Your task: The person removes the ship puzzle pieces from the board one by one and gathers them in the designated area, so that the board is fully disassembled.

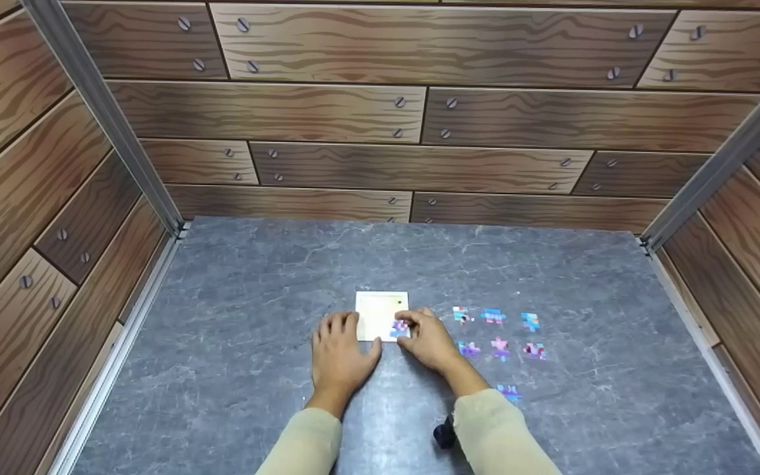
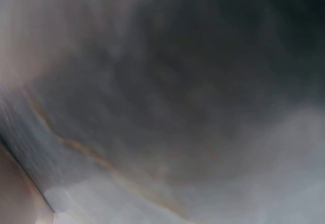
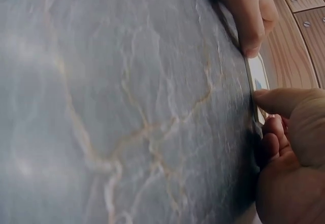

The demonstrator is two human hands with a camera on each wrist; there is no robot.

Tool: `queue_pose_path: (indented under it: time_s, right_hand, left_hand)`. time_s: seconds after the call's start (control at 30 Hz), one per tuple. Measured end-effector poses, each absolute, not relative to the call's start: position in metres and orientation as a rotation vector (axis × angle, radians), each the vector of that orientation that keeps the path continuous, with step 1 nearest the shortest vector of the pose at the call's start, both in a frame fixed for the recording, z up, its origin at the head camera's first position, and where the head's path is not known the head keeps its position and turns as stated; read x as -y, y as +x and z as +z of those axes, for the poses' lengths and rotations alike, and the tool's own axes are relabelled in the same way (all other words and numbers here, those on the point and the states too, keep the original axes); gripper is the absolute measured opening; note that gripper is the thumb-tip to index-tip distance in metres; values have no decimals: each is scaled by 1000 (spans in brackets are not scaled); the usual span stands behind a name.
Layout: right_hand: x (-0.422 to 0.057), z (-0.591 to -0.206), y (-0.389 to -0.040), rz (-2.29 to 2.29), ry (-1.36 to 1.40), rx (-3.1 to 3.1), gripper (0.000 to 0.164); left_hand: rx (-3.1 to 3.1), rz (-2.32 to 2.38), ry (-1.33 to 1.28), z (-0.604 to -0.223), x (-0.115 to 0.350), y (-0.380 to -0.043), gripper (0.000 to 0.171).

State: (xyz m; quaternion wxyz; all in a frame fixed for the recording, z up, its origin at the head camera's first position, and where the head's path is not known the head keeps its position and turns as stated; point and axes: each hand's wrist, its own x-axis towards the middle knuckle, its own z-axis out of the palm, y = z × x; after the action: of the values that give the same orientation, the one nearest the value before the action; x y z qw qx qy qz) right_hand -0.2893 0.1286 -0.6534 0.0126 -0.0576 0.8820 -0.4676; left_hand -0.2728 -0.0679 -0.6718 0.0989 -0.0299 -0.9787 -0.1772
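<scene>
A small square white puzzle tray (image 1: 375, 309) lies on the grey marbled table. One purple, pink and blue jigsaw piece (image 1: 398, 328) sits over its lower right corner. My right hand (image 1: 431, 343) pinches that piece between thumb and fingers at the tray's right edge. Fingers spread, my left hand (image 1: 342, 349) rests along the tray's left side, its thumb by the bottom edge. In the right wrist view the right thumb (image 3: 279, 101) touches the tray rim (image 3: 252, 76), and the left hand (image 3: 249, 18) is at the far end. The left wrist view is mostly blurred tabletop.
Several loose jigsaw pieces (image 1: 500, 348) are spread in rows on the table (image 1: 241, 369) right of the tray. One piece (image 1: 508, 392) lies close to the right sleeve. A black object (image 1: 444, 433) is beside that forearm. Wood-patterned walls (image 1: 340, 112) enclose the table.
</scene>
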Motion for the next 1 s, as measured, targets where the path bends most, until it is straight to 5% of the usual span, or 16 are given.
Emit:
queue_pose_path:
  time_s: [1.0]
  right_hand:
    - [-158, -630, -278, -1042, -499, -2908, 38]
  left_hand:
    - [2878, -529, -75, -677, 67, -274, 67]
